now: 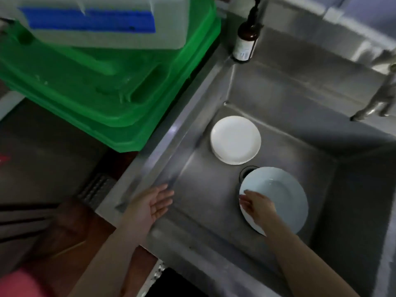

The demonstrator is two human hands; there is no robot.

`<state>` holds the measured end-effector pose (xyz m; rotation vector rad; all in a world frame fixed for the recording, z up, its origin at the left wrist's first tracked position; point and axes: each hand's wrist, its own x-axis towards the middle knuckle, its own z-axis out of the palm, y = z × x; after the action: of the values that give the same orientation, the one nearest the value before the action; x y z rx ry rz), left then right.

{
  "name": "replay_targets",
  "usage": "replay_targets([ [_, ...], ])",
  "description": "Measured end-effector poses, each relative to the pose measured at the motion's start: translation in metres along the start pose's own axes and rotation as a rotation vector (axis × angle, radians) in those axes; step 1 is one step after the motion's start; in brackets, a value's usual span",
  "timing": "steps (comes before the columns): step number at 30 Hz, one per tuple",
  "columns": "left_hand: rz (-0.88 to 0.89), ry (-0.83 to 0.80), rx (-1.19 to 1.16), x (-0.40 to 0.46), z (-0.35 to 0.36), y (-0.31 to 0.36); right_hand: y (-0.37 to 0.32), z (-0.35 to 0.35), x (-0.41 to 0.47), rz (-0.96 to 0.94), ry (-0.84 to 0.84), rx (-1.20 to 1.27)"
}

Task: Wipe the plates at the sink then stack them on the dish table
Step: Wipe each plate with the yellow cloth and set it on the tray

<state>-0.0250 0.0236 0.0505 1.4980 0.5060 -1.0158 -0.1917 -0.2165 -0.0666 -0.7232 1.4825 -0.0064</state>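
While right hand point(256, 205) rests relaxed fingers on pale blue plate point(278, 198) near rim, left hand point(153, 205) hangs released, empty, at sink point(192, 151) edge; white stack point(235, 139) beyond.

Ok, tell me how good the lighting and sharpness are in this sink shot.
Head view: dim overall, the sink walls grey and shadowed; the small white plates and pale blue plate stand out brightest. Wide-angle bending curves the sink edges. The tap and green crates look soft and smeared; both hands are fairly clear.
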Motion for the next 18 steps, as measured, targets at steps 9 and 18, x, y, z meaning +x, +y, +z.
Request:
replay_targets([
  [9, -0.04, 0.092, -0.084, 0.025, 0.006, -0.001, -0.052, 0.058, 0.091, 0.071, 0.103, -0.057],
  [18, -0.044, 0.067, -0.104, 0.043, 0.03, 0.001, -0.072, 0.079, 0.124, 0.105, 0.138, 0.108],
])
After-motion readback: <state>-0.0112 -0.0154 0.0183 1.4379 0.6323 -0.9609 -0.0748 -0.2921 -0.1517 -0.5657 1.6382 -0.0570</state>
